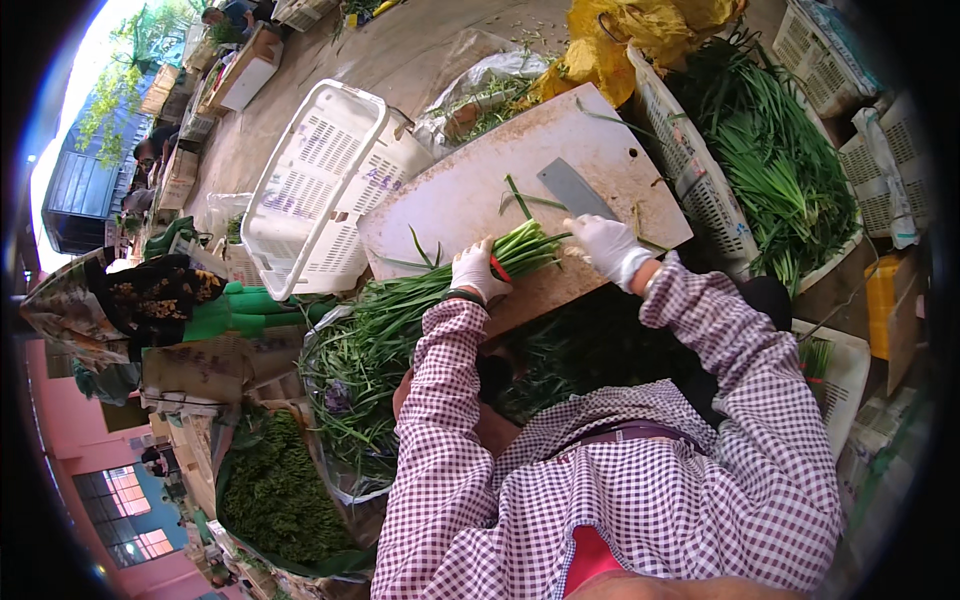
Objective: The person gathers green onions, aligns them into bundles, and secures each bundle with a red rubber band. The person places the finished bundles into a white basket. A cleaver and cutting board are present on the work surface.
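Observation:
My left hand (480, 271), in a white glove, is closed around a bundle of long green leafy stalks (405, 300) that look like garlic chives, with a red band (500, 268) round it. The pale cut ends lie over a worn white cutting board (480, 180). Just right of those ends is my gloved right hand (604, 244); whether its fingers hold anything I cannot tell. A cleaver blade (576, 189) lies flat on the board beside the right hand, its handle hidden from view. A few loose green leaves (521, 199) lie on the board.
An empty white plastic crate (322, 180) stands left of the board. At right, another white crate (690, 165) holds many greens. A plastic bag of loose leaves (352, 390) and a sack of dark greens (281, 487) are at lower left. A person in green trousers (247, 309) is at left.

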`<state>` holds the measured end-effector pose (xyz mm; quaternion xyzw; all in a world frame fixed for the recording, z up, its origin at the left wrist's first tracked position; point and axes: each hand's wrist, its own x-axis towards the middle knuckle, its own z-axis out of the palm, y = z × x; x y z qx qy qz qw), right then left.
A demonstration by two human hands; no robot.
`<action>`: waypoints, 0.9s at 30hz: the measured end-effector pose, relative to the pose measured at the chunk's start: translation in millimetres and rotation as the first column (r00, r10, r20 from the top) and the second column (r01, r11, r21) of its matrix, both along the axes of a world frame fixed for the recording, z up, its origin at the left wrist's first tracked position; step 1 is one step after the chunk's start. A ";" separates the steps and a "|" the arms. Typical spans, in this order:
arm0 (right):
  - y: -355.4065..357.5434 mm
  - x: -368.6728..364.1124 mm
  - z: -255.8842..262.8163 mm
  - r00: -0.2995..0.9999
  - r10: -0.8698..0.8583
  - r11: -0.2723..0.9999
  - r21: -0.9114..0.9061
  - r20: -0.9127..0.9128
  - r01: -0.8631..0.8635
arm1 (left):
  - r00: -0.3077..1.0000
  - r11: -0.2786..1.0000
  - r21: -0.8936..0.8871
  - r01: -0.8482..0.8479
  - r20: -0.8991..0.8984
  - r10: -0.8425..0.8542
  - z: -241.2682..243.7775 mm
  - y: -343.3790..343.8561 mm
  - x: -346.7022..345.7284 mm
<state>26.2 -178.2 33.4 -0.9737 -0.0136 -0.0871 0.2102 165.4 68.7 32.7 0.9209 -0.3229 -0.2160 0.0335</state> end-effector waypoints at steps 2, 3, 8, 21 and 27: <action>10.4 13.1 -12.3 0.993 0.065 0.991 -0.106 -0.103 -0.076 | 0.999 1.000 0.025 -0.010 -0.033 0.011 2.2 -1.7 0.0; 9.7 13.6 -13.2 0.988 0.072 0.992 -0.095 -0.135 -0.086 | 1.000 1.000 0.001 0.001 -0.012 -0.001 1.5 0.1 -0.2; -23.6 -18.0 4.7 0.939 0.001 0.996 -0.085 -0.344 -0.033 | 1.000 0.998 -0.057 0.015 -0.001 -0.015 1.5 4.2 2.1; 14.3 2.7 12.9 0.999 -0.023 0.970 0.242 0.026 0.016 | 1.000 1.000 0.003 0.000 -0.019 0.000 5.0 -0.7 0.1; -0.8 34.1 -18.9 0.970 0.097 0.992 0.104 -0.223 -0.075 | 1.000 0.999 -0.026 0.019 -0.003 -0.019 6.6 1.1 -0.5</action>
